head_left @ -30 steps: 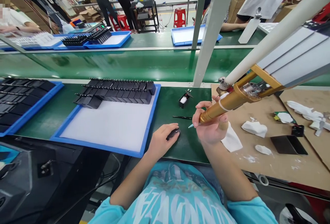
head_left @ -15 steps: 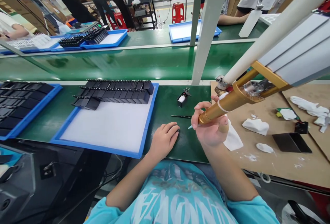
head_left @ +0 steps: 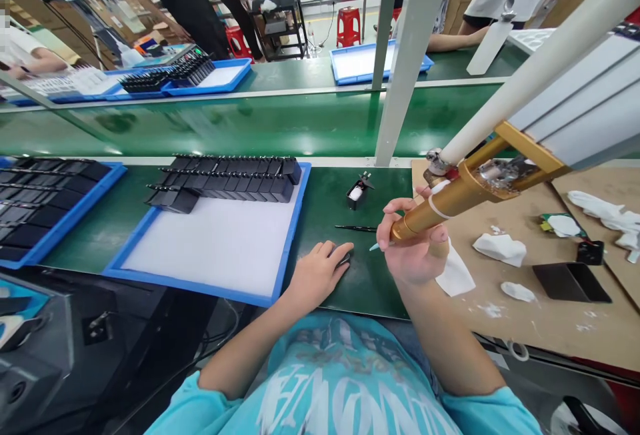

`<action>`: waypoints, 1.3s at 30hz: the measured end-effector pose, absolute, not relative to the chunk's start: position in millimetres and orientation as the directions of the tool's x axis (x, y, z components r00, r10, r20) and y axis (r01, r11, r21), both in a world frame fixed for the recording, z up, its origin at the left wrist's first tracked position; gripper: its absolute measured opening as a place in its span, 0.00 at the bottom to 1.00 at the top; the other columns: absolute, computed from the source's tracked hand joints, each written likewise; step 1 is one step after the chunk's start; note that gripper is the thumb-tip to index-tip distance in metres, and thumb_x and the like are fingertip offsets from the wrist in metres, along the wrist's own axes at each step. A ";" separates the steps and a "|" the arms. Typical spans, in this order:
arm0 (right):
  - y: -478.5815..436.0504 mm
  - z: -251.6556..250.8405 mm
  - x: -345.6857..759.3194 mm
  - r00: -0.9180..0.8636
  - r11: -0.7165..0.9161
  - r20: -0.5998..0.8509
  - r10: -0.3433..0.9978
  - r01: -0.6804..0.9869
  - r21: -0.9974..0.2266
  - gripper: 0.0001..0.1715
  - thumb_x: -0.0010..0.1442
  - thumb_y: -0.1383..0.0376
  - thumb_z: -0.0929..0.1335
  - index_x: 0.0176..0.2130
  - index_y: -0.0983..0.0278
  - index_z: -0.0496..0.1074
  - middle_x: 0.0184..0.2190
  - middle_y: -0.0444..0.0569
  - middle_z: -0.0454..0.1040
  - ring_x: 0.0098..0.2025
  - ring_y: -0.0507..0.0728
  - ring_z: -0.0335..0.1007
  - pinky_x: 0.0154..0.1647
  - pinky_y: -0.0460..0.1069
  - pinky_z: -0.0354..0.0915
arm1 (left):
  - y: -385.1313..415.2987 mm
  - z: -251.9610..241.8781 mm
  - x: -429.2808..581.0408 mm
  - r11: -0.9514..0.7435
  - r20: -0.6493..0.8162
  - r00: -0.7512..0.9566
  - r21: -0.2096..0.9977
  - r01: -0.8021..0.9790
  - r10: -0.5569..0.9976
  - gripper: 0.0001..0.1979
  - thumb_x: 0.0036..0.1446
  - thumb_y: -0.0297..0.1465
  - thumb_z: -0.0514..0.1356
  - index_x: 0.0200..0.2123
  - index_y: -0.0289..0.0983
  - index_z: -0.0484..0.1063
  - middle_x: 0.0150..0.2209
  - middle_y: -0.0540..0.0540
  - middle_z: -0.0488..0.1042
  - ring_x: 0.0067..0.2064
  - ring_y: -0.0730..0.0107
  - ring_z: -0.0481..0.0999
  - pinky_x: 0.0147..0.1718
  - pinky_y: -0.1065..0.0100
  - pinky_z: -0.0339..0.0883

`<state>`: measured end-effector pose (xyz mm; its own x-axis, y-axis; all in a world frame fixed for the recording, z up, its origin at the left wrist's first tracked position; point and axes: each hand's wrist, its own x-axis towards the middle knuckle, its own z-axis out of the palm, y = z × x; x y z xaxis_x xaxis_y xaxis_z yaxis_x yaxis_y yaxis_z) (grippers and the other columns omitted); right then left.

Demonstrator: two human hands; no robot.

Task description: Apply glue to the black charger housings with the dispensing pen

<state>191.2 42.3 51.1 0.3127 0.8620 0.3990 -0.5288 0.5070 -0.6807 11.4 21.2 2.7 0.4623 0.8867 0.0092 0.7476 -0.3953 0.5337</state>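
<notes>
My right hand [head_left: 413,255] is wrapped around the gold barrel of a dispensing gun [head_left: 425,216], which slants down from the upper right. Its pale blue nozzle tip [head_left: 375,247] points left over the green bench. Low on the bench, my left hand [head_left: 317,275] has its thumb and fingers around a small black part [head_left: 344,259], mostly hidden under them. Between and beyond the hands lies a thin black tool like tweezers [head_left: 354,227]. Farther back stands an open black adapter case [head_left: 356,193] with white material inside and a plug end with metal pins.
A blue-rimmed tray [head_left: 187,284] on the left holds rows of black adapters [head_left: 240,185]. Another full tray [head_left: 65,221] sits beyond it. Cardboard [head_left: 490,315] at right bears white wipes [head_left: 500,248] and a black case [head_left: 571,281]. A grey post [head_left: 405,88] rises behind the bench.
The view has shifted slightly. My left fingers have parted a little, showing more of the black part. My right hand keeps its hold on the dispensing gun. A person at back left has moved.
</notes>
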 end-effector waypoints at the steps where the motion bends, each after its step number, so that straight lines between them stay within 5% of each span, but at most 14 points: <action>1: 42.6 51.0 191.5 0.317 0.507 0.396 0.862 -0.523 -0.685 0.19 0.58 0.47 0.64 0.42 0.56 0.64 0.34 0.42 0.76 0.14 0.49 0.65 0.11 0.46 0.56 | 20.7 4.4 10.2 -0.298 -0.013 0.418 0.679 0.671 0.909 0.18 0.65 0.35 0.55 0.57 0.44 0.64 0.42 0.45 0.71 0.44 0.60 0.73 0.39 0.61 0.71; 4: 43.5 50.6 192.2 0.333 0.507 0.384 0.861 -0.505 -0.699 0.20 0.58 0.46 0.64 0.43 0.55 0.64 0.33 0.42 0.76 0.13 0.49 0.64 0.11 0.46 0.56 | 19.3 11.4 5.7 0.116 -0.168 0.335 0.979 0.170 0.927 0.22 0.65 0.43 0.53 0.60 0.44 0.58 0.39 0.47 0.69 0.35 0.67 0.73 0.29 0.67 0.71; 7: 44.0 50.0 193.1 0.342 0.507 0.378 0.860 -0.495 -0.705 0.22 0.57 0.46 0.64 0.45 0.55 0.66 0.33 0.42 0.75 0.13 0.49 0.63 0.11 0.46 0.55 | 19.0 17.1 0.8 0.365 -0.270 0.348 0.899 -0.244 0.898 0.27 0.62 0.48 0.56 0.59 0.42 0.58 0.33 0.50 0.67 0.27 0.72 0.70 0.20 0.72 0.66; 10: 44.2 48.6 194.6 0.333 0.500 0.375 0.865 -0.510 -0.700 0.24 0.57 0.47 0.65 0.48 0.55 0.67 0.33 0.43 0.76 0.14 0.50 0.64 0.12 0.47 0.56 | 20.2 17.8 -8.6 0.390 -0.290 0.306 0.853 -0.347 0.907 0.29 0.59 0.49 0.58 0.58 0.41 0.61 0.33 0.49 0.67 0.27 0.74 0.68 0.21 0.74 0.63; 13: 44.8 46.3 197.3 0.334 0.502 0.376 0.864 -0.529 -0.684 0.26 0.56 0.47 0.65 0.50 0.56 0.68 0.34 0.45 0.76 0.14 0.51 0.64 0.13 0.48 0.55 | 27.9 14.8 -31.9 0.236 -0.208 0.160 0.954 -0.184 0.965 0.28 0.60 0.49 0.56 0.59 0.41 0.61 0.35 0.48 0.68 0.32 0.70 0.70 0.27 0.71 0.65; 15: 45.9 44.3 199.8 0.336 0.503 0.376 0.864 -0.539 -0.675 0.27 0.55 0.47 0.65 0.50 0.57 0.68 0.34 0.46 0.77 0.14 0.51 0.64 0.14 0.48 0.56 | 40.8 13.4 -59.1 0.017 -0.021 0.024 0.985 0.170 0.999 0.26 0.62 0.46 0.56 0.58 0.40 0.62 0.38 0.46 0.70 0.37 0.65 0.71 0.35 0.65 0.67; 17: 46.9 42.0 202.8 0.319 0.489 0.371 0.872 -0.555 -0.673 0.28 0.55 0.46 0.66 0.50 0.57 0.68 0.34 0.46 0.77 0.14 0.52 0.65 0.15 0.49 0.57 | 60.8 13.8 -95.7 -0.137 0.212 -0.048 0.770 0.624 0.976 0.24 0.62 0.43 0.56 0.58 0.37 0.64 0.43 0.41 0.72 0.44 0.58 0.70 0.45 0.58 0.64; 19: 47.6 39.2 205.7 0.309 0.475 0.362 0.880 -0.567 -0.673 0.28 0.54 0.47 0.66 0.50 0.57 0.68 0.34 0.46 0.77 0.14 0.53 0.65 0.15 0.50 0.58 | 85.7 15.4 -137.8 -0.099 0.361 -0.060 0.405 0.909 0.930 0.23 0.63 0.42 0.55 0.57 0.35 0.66 0.47 0.37 0.72 0.48 0.51 0.67 0.50 0.52 0.59; 22: 48.0 35.4 208.9 0.306 0.466 0.352 0.885 -0.565 -0.681 0.30 0.53 0.46 0.66 0.51 0.57 0.68 0.34 0.47 0.78 0.14 0.53 0.66 0.16 0.50 0.59 | 122.9 17.0 -197.3 0.061 0.374 -0.048 -0.023 0.998 0.926 0.25 0.64 0.43 0.52 0.58 0.34 0.67 0.45 0.35 0.73 0.51 0.46 0.65 0.51 0.51 0.55; 24: 48.5 34.4 209.4 0.304 0.466 0.353 0.885 -0.559 -0.686 0.30 0.53 0.45 0.66 0.51 0.57 0.68 0.34 0.47 0.78 0.14 0.54 0.66 0.15 0.51 0.59 | 141.1 16.6 -226.8 0.093 0.370 -0.057 -0.080 0.992 0.927 0.24 0.65 0.41 0.52 0.58 0.33 0.67 0.44 0.34 0.73 0.51 0.45 0.64 0.52 0.50 0.53; 32: 48.4 41.8 200.5 0.341 0.512 0.382 0.859 -0.534 -0.673 0.28 0.55 0.46 0.66 0.50 0.58 0.68 0.34 0.46 0.77 0.14 0.52 0.65 0.14 0.49 0.57 | 154.8 13.6 -250.3 0.119 0.543 -0.088 -0.023 0.993 0.835 0.28 0.63 0.39 0.55 0.62 0.33 0.62 0.59 0.29 0.62 0.58 0.39 0.58 0.54 0.47 0.52; 36: 46.1 43.6 196.1 0.351 0.514 0.378 0.857 -0.528 -0.676 0.27 0.56 0.46 0.65 0.50 0.57 0.67 0.34 0.45 0.76 0.14 0.50 0.64 0.14 0.48 0.56 | 152.7 24.1 -188.5 -0.203 0.668 0.057 0.143 0.969 0.742 0.28 0.62 0.41 0.57 0.60 0.33 0.62 0.57 0.32 0.66 0.58 0.46 0.62 0.57 0.49 0.55; 39: 45.0 44.7 194.1 0.350 0.505 0.367 0.862 -0.524 -0.686 0.26 0.56 0.46 0.64 0.49 0.56 0.67 0.34 0.44 0.75 0.15 0.49 0.63 0.14 0.46 0.55 | 147.7 31.3 -107.6 -0.498 0.569 0.257 0.318 0.807 0.781 0.27 0.61 0.42 0.59 0.60 0.39 0.61 0.56 0.38 0.68 0.56 0.55 0.68 0.55 0.55 0.62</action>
<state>194.1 45.0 44.7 0.3499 0.8618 0.3672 -0.5239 0.5049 -0.6860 -107.6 147.7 31.3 0.2574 0.7810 0.5690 0.8071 -0.4976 0.3178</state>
